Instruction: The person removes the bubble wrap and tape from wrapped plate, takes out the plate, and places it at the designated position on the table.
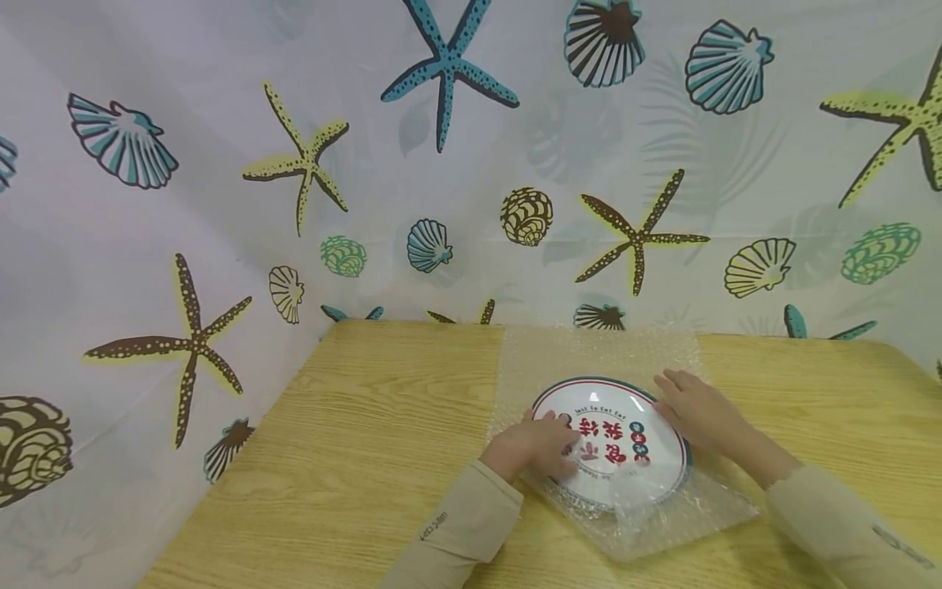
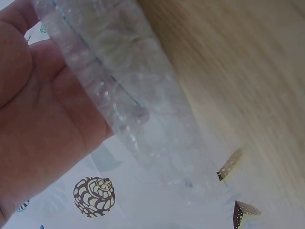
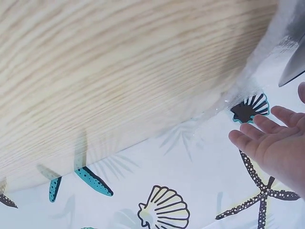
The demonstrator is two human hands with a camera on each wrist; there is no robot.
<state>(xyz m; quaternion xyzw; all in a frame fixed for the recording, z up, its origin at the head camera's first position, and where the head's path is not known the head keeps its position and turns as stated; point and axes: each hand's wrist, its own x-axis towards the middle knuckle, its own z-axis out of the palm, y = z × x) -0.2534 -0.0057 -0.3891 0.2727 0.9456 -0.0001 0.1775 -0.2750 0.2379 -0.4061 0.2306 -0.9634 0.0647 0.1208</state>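
A white oval plate (image 1: 666, 446) with a red and dark green rim and red characters lies on a sheet of bubble wrap (image 1: 599, 352). Part of the wrap's near side overlaps the plate's lower edge. My left hand (image 1: 540, 448) rests over the plate's left side, fingers spread across its face. In the left wrist view, bubble wrap (image 2: 143, 95) hides the fingertips of that hand (image 2: 52, 109). At the plate's upper right rim is my right hand (image 1: 695, 409), its fingers fairly straight. The right wrist view shows this hand (image 3: 281, 143) beside the plate's edge (image 3: 296, 64), holding nothing.
The wooden table (image 1: 368, 425) extends left and right of the wrap. Behind it and along the left hangs a white cloth (image 1: 471, 196) printed with starfish and shells. A pointed corner of the wrap spreads toward the near right.
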